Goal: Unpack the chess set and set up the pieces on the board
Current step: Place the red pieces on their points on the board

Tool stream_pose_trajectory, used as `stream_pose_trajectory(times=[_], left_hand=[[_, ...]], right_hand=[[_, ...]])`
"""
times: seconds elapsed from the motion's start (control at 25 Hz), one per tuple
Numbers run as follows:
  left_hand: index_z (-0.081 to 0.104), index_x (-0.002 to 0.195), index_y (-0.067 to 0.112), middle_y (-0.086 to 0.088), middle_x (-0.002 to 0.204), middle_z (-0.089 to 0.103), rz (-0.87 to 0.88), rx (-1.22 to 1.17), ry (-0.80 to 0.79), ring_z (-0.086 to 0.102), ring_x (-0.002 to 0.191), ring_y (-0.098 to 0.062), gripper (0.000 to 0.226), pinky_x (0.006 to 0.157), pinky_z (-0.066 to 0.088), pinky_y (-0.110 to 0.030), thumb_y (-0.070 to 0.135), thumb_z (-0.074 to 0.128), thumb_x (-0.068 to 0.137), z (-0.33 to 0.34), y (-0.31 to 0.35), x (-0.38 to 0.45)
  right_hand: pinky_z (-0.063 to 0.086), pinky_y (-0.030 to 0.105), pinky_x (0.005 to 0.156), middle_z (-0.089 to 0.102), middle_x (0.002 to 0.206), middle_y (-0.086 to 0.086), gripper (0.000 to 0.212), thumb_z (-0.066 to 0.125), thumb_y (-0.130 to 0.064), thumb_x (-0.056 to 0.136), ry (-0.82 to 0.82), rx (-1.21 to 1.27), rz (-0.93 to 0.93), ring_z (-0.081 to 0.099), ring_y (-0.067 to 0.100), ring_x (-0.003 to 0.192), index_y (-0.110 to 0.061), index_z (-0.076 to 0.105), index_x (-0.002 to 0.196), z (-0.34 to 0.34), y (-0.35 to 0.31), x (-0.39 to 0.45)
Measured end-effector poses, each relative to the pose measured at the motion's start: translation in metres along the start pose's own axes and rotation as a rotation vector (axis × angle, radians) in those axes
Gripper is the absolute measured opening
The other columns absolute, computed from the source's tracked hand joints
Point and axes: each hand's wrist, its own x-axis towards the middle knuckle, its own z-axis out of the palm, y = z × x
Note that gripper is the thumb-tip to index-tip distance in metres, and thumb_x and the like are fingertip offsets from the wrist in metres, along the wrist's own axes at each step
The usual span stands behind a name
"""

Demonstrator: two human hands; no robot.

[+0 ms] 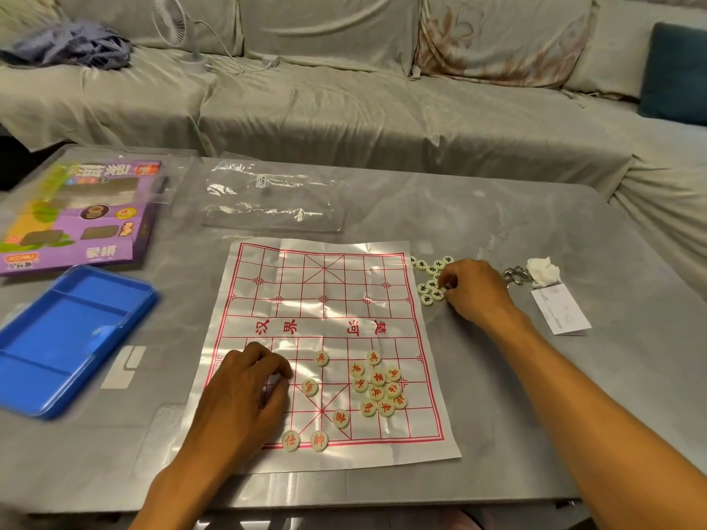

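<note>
The white chess board sheet (325,311) with its red grid lies flat in the middle of the table. Several red-lettered pieces (378,384) cluster on its near right part, and a few others stand singly near the front edge. A pile of dark-lettered pieces (426,279) sits on the table just off the board's far right corner. My left hand (248,388) rests on the board's near left, thumb and forefinger curled round what looks like a small pale piece. My right hand (472,290) pinches a piece at the right edge of the dark-lettered pile.
A purple game box (76,212) and a blue plastic tray (57,338) lie at the left. A clear plastic bag (267,200) lies behind the board. Keys (514,277), a crumpled tissue (543,271) and a white card (560,309) lie at the right. A covered sofa stands behind the table.
</note>
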Motion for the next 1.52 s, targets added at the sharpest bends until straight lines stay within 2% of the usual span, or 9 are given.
stream_pose_trajectory(times=[0.2,0.36,0.52,0.68,0.84,0.96,1.08,1.28,1.52], left_hand=[[0.063,0.089,0.030,0.016,0.096,0.059,-0.011,-0.004,0.016,0.053,0.085,-0.007,0.037,0.074,0.034,-0.009,0.052,0.035,0.083,0.003,-0.001,0.001],[0.063,0.088,0.030,0.016,0.097,0.060,-0.025,0.011,0.024,0.053,0.083,-0.007,0.037,0.074,0.034,-0.011,0.053,0.035,0.083,0.006,0.000,0.002],[0.063,0.090,0.030,0.017,0.096,0.059,-0.041,-0.006,0.015,0.053,0.085,-0.007,0.039,0.074,0.033,-0.009,0.054,0.032,0.083,0.004,0.002,0.001],[0.062,0.092,0.031,0.018,0.099,0.058,-0.025,-0.008,0.002,0.052,0.087,-0.006,0.034,0.075,0.033,-0.008,0.052,0.036,0.085,0.002,0.000,-0.001],[0.064,0.096,0.030,0.018,0.102,0.057,-0.023,-0.023,-0.040,0.051,0.091,-0.006,0.031,0.076,0.032,-0.007,0.048,0.041,0.084,-0.001,-0.006,0.005],[0.064,0.094,0.030,0.018,0.101,0.056,-0.021,-0.026,-0.034,0.051,0.090,-0.006,0.036,0.076,0.032,-0.009,0.051,0.038,0.083,-0.001,-0.007,0.006],[0.063,0.093,0.031,0.019,0.101,0.057,-0.052,-0.027,-0.035,0.052,0.088,-0.006,0.031,0.076,0.032,-0.008,0.050,0.042,0.083,0.002,-0.006,0.003],[0.063,0.091,0.032,0.021,0.098,0.055,-0.051,-0.028,-0.013,0.053,0.087,-0.007,0.036,0.077,0.032,-0.008,0.055,0.037,0.083,0.002,-0.003,0.001],[0.062,0.090,0.033,0.022,0.097,0.054,-0.037,-0.022,0.001,0.053,0.086,-0.007,0.039,0.076,0.032,-0.009,0.057,0.033,0.082,0.003,-0.001,0.002]], right_hand=[[0.053,0.032,0.077,0.071,0.098,0.008,0.016,0.070,-0.007,0.081,0.035,0.071,0.051,0.064,0.022,0.085,-0.017,0.074,0.092,-0.002,0.004,-0.001],[0.048,0.019,0.066,0.069,0.091,-0.002,0.014,0.071,-0.007,0.082,0.089,0.287,0.033,0.061,0.012,0.079,-0.017,0.074,0.093,-0.008,-0.027,-0.007],[0.051,0.021,0.079,0.071,0.098,-0.001,0.019,0.070,-0.006,0.083,-0.010,0.365,-0.219,0.063,0.011,0.086,-0.014,0.074,0.100,0.017,-0.100,-0.013],[0.051,0.025,0.089,0.070,0.110,0.003,0.021,0.066,-0.012,0.087,-0.096,0.333,-0.258,0.064,0.015,0.096,-0.015,0.073,0.107,0.044,-0.127,-0.015],[0.045,0.017,0.082,0.069,0.112,-0.001,0.020,0.062,-0.011,0.090,0.087,0.416,-0.195,0.061,0.007,0.091,-0.018,0.073,0.104,0.036,-0.095,-0.016],[0.047,0.024,0.083,0.064,0.123,0.001,0.023,0.061,-0.017,0.092,0.198,0.321,-0.062,0.063,0.017,0.102,-0.021,0.068,0.113,0.028,-0.047,-0.021],[0.047,0.037,0.095,0.051,0.139,0.001,0.040,0.059,-0.021,0.092,0.121,0.102,-0.087,0.052,0.025,0.121,-0.023,0.055,0.132,0.023,-0.013,-0.031],[0.044,0.023,0.083,0.060,0.125,-0.001,0.026,0.056,-0.025,0.095,0.015,-0.008,-0.267,0.057,0.017,0.107,-0.020,0.063,0.120,0.018,-0.007,-0.031],[0.050,0.033,0.086,0.054,0.133,-0.004,0.034,0.054,-0.031,0.095,-0.147,-0.157,-0.312,0.056,0.021,0.111,-0.028,0.054,0.130,0.007,-0.022,-0.014]])
